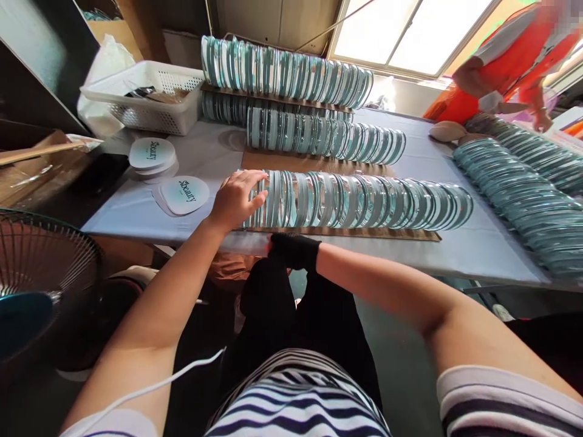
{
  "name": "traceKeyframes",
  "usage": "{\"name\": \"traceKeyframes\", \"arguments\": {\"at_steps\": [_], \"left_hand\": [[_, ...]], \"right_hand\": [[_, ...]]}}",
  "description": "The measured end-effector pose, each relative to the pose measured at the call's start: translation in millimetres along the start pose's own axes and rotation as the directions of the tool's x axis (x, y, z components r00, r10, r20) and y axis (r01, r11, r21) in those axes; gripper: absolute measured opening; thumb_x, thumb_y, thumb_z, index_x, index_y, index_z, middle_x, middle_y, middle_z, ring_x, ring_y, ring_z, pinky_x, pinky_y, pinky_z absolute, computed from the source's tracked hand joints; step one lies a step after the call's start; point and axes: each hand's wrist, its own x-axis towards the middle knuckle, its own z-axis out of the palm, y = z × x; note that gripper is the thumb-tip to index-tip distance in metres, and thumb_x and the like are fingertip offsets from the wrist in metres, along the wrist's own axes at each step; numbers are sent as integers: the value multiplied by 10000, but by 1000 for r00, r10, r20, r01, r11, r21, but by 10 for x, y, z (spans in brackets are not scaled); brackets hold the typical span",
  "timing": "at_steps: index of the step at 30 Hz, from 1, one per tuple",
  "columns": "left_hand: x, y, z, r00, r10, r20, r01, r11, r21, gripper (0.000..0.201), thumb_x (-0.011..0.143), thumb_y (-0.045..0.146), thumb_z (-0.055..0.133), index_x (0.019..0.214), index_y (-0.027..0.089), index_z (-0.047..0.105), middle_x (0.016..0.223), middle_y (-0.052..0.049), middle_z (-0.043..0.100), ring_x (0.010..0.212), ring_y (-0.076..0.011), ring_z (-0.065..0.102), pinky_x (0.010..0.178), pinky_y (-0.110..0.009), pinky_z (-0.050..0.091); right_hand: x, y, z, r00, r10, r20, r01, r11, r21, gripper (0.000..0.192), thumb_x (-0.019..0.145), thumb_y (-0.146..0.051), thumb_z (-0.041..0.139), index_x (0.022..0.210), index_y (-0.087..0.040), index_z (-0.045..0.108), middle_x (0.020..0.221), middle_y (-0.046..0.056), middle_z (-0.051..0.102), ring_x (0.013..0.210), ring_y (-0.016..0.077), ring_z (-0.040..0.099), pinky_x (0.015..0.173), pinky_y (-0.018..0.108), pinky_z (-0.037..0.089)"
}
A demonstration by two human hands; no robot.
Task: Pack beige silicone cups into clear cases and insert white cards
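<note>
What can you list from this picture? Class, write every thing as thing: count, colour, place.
rows of discs: several, clear teal, standing on edge across table
wooden strip: one, brown, under nearest row
table: one, pale grey cover, centre
round labels: a few, white with dark lettering, table's left
basket: one, white, far left
fan: one, dark grille, lower left
another person: one, orange top, far right
left hand: bare, on the near row's end
right hand: black glove, at table's near edge
</note>
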Motion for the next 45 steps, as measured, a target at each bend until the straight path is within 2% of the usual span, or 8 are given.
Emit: {"name": "traceKeyframes", "arguments": {"at_steps": [4,8,13,18,26,33,39,45], "left_hand": [[57,132,-60,1000,-13,-3,13,996,94,393,887,337,511,1259,247,598,1413,-59,533,1353,-298,413,1154,-538,260],[247,415,28,999,39,-1,-38,990,133,420,880,344,535,1286,250,584,1478,-68,464,1397,-320,358,1156,-570,242],[388,540,279,996,51,68,-61,985,159,414,886,385,528,1265,233,595,1328,-103,602,1231,-312,544,1092,-523,357],[346,498,311,995,55,77,-70,977,202,433,900,401,501,1308,268,560,1346,-68,591,1241,-294,538,1128,-497,317],[366,549,287,997,20,72,-34,979,203,382,897,356,488,1253,255,583,1298,-66,623,1174,-296,576,1095,-501,334],[374,553,280,997,0,77,-11,990,142,375,894,359,484,1228,234,601,1298,-68,623,1178,-301,571,1068,-493,336],[375,528,275,996,-15,89,2,990,138,363,881,341,506,1217,252,609,1284,-47,633,1177,-289,570,1068,-479,337],[407,617,190,991,-15,133,-9,984,177,420,913,324,470,1294,182,573,1421,-89,531,1326,-263,461,1132,-463,290]], "right_hand": [[-173,-28,-710,990,-139,-13,140,986,95,467,1011,-367,278,938,-106,658,650,51,659,548,129,612,566,233,498],[191,-62,-1607,902,-162,-401,-83,846,-527,354,948,-338,426,981,-123,706,919,128,721,825,191,673,719,267,478],[968,18,-2007,997,-46,64,79,596,-799,281,864,-230,547,1028,-82,720,1008,118,723,840,163,635,718,246,437],[1221,-13,-2004,960,-19,280,229,628,-744,304,835,-222,575,1067,-75,706,942,64,725,780,139,603,735,258,433],[609,-19,-1829,963,-261,-75,106,614,-782,313,820,-285,546,1035,-145,726,960,86,723,868,203,644,710,266,404],[-320,361,-772,918,-279,-281,15,735,-678,344,907,-328,429,1016,-189,725,880,105,721,793,238,653,686,322,438],[-236,658,-115,950,-132,-283,-76,780,-621,337,950,-312,417,1069,-178,703,959,159,726,891,280,670,783,384,457],[-432,647,-481,921,-176,-347,-86,778,-622,370,969,-425,410,1099,-235,699,987,102,734,876,234,672,729,296,429]]}}
